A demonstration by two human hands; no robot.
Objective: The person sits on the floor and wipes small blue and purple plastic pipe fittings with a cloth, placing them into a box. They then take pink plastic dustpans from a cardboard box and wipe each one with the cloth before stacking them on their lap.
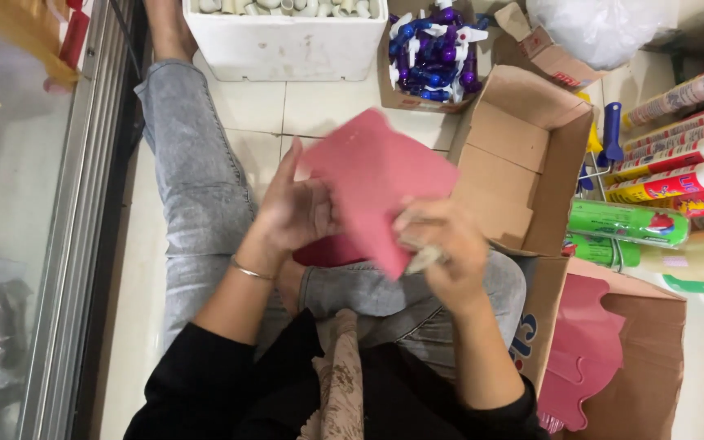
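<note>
**Pink sheet held over the lap on a tiled shop floor**

A pale tiled floor (319, 106) is seen from above, crowded with boxes and bottles around a seated person in grey jeans. A blurred pink sheet (372, 183) is held up over the lap, near the middle of the scene. It is gripped at its left edge by the left hand (295, 213), fingers curled round it, and pinched at its near right corner by the right hand (442, 248), which is closed on it.

An open, empty cardboard box (515, 163) is set just right of the sheet. More pink pieces (584, 350) are stacked in a box at the near right. Spray bottles (678, 175) are laid far right. A box of purple and white trigger caps (433, 53) and a white tub (287, 41) are placed at the far edge.
</note>
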